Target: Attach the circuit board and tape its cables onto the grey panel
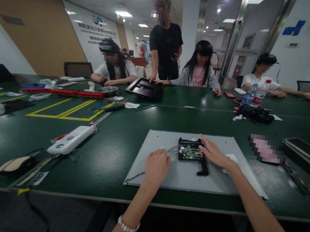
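Across a green desk (97,177), working over a grey panel (234,186), with a board (187,152) in a black frame (204,169) between hands. With left hand (157,165) curled by cables (174,148), cannot tell if gripping; with right hand (213,153) extended, loose, at the frame's right edge. Apparently positioning cables; should next steady the frame while guiding them.

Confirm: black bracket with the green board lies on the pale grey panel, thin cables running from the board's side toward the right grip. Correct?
One error: the head view shows the thin cables running toward the left grip, not the right. The black bracket with the green board does lie on the pale grey panel.
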Action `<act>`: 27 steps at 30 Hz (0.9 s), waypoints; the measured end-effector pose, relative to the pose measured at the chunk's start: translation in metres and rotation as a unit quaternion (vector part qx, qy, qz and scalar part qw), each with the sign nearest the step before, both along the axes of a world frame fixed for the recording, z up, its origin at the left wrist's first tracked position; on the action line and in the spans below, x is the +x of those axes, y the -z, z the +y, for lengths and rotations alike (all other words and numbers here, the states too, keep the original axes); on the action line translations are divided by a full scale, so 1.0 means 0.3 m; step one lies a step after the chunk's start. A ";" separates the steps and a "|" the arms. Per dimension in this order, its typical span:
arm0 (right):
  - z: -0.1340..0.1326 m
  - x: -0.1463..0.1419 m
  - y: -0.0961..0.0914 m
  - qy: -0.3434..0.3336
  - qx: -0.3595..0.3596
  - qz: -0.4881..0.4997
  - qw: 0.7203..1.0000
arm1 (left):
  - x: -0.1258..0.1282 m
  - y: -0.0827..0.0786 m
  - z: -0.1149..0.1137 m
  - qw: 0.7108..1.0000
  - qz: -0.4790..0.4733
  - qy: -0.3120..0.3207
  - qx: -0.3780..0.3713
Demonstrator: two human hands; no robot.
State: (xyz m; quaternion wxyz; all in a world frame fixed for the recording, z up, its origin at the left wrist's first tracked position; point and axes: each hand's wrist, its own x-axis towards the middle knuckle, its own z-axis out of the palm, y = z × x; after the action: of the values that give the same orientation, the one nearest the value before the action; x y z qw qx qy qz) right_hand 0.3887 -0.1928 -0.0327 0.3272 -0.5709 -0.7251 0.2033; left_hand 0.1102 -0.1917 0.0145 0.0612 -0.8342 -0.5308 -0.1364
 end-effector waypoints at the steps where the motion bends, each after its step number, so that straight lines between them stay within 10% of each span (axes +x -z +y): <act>1: 0.001 0.001 0.002 0.000 -0.001 0.000 1.000 | 0.001 0.004 -0.003 1.000 0.003 0.001 -0.005; 27: 0.000 0.000 0.003 0.001 -0.012 -0.029 1.000 | -0.029 0.015 0.005 0.998 -0.037 0.015 -0.052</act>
State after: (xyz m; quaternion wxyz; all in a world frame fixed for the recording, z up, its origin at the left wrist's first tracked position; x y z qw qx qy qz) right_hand 0.3888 -0.1928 -0.0335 0.2995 -0.5811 -0.7311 0.1955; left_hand 0.1016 -0.1903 0.0100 -0.0040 -0.8384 -0.5269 -0.1398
